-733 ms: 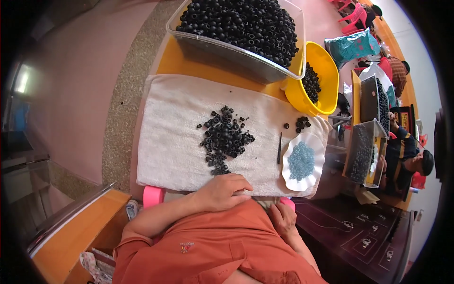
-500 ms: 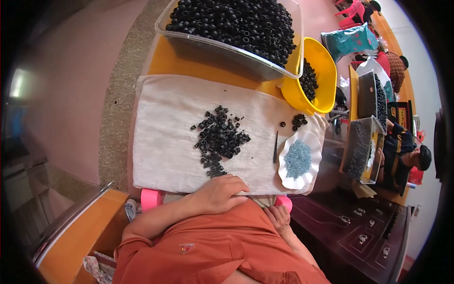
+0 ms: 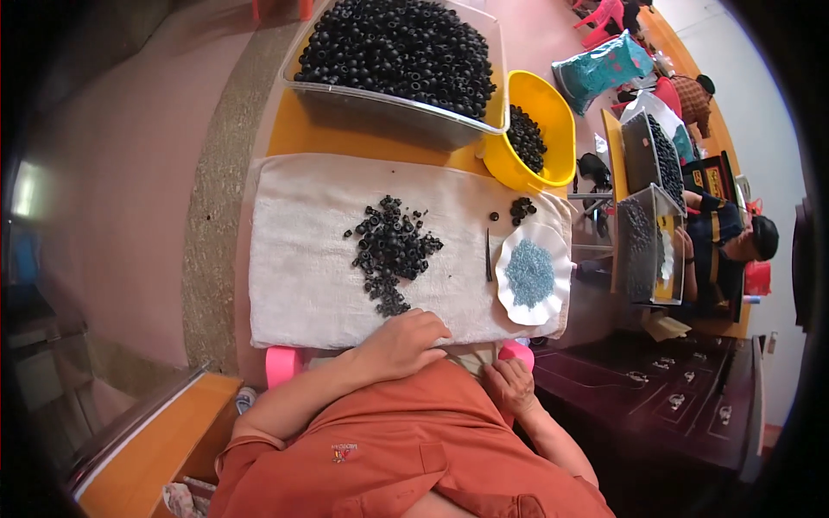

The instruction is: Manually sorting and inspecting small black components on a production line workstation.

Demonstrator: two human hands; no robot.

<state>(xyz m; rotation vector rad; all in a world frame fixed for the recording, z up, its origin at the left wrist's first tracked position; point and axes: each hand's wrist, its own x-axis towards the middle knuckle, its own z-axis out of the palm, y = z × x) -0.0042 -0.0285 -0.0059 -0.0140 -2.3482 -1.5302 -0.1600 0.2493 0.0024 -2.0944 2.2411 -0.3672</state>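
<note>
My left hand (image 3: 404, 342) rests at the near edge of a white towel (image 3: 302, 250), fingers stretched out loosely, with nothing seen in it. Just beyond its knuckles lies a loose pile of small black ring-like parts (image 3: 389, 246), spread over the middle of the towel. My right hand (image 3: 511, 385) is low by my lap, below the towel's edge, with its fingers curled; what they hold, if anything, is hidden. Toward the towel's right side are a white scalloped dish (image 3: 509, 309) of pale blue bits (image 3: 529, 272), thin dark tweezers (image 3: 489, 255) and a small cluster of black parts (image 3: 522, 208).
A large clear bin (image 3: 389, 99) full of black parts stands beyond the towel, beside a yellow tub (image 3: 553, 138) with more. Pink pieces (image 3: 283, 366) show under the towel's near edge. At the right, another person (image 3: 725, 237) sits by clear boxes (image 3: 643, 250).
The view has shifted, so the bin, tub and dish appear farther left. My right hand has risen slightly toward the pink piece, fingers more curled. My left hand stays at the towel's edge.
</note>
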